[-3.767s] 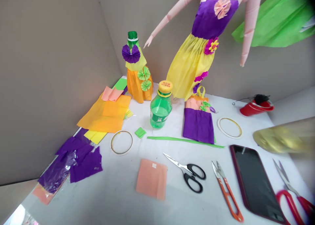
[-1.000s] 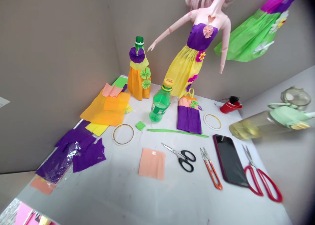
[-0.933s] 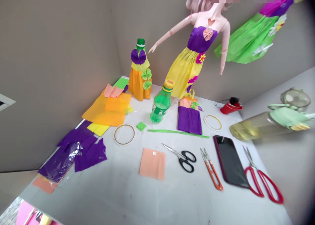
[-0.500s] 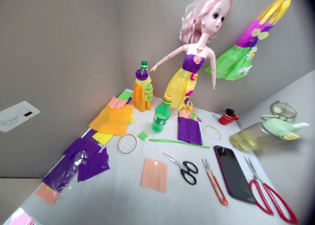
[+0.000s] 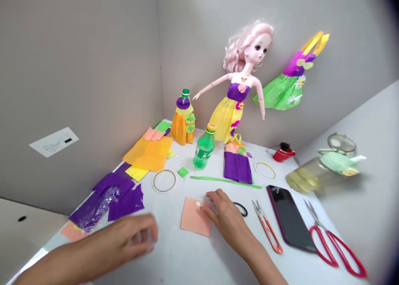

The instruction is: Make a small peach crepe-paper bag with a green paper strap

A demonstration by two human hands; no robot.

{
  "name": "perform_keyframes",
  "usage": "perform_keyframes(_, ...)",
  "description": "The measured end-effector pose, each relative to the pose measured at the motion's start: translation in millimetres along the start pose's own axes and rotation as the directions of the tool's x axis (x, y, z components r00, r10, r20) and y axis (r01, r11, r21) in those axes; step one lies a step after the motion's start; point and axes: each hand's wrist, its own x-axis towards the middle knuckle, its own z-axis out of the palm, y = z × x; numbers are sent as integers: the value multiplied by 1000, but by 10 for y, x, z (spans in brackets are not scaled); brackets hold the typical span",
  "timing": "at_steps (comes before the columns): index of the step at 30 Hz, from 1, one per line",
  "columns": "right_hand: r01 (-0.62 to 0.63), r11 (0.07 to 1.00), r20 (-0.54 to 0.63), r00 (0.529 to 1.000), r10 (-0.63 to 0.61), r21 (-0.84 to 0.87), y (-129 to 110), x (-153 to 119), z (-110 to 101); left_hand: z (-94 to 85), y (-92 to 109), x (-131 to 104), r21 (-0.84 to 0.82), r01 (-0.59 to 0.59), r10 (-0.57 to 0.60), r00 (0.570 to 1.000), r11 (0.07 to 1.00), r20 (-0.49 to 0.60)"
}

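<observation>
My right hand point(image 5: 226, 214) reaches over the right edge of a folded peach sheet point(image 5: 195, 218), fingers apart and nothing held. Whether its fingertips touch the sheet I cannot tell. Beneath that hand lie the black-handled scissors, with just part of one handle loop point(image 5: 241, 209) showing. My left hand point(image 5: 134, 237) hangs above the table to the left of the sheet, its fingers curled loosely with a gap between them and the thumb. It looks empty and slightly blurred. Behind the sheet are a thin green strip point(image 5: 224, 182) and a small folded green piece point(image 5: 183, 172).
Purple sheets point(image 5: 124, 193) and an orange sheet point(image 5: 152, 152) lie at left. A green bottle point(image 5: 204, 150), a dressed bottle point(image 5: 183, 125) and a doll point(image 5: 238, 92) stand behind. Orange snips point(image 5: 268, 229), a phone point(image 5: 289, 218), red scissors point(image 5: 330, 239) and a water jug point(image 5: 318, 173) are at right.
Both hands have come into view from below. My right hand now covers most of the black scissors. The camera view has shifted, and the objects on the table appear to stay in place.
</observation>
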Motion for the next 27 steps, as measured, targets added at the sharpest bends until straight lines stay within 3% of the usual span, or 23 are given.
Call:
perform_keyframes(2,-6,1000,-28,1000,6,-16,-15,15,75,-29,161,387,89,-80,73,994,993,76)
perform_keyframes(5,0,1000,-68,998,1,7,-16,18,163,20,429,897,224,-189,191,982,956,12)
perform_keyframes(8,16,996,-101,995,-7,85,19,17,199,145,558,1171,381,-183,161,983,906,90)
perform_keyframes(11,0,987,-122,992,20,158,59,18,202,278,509,1269,476,-193,127,978,858,168)
perform_keyframes(16,9,973,-156,987,27,231,62,25,208,422,292,1335,474,-189,149,981,860,122)
perform_keyframes(22,109,956,-214,976,-50,272,59,55,249,457,136,1394,210,-272,256,961,939,103)
perform_keyframes(27,116,844,-214,977,-2,523,64,78,262,484,127,1399,-38,-216,218,971,976,102)
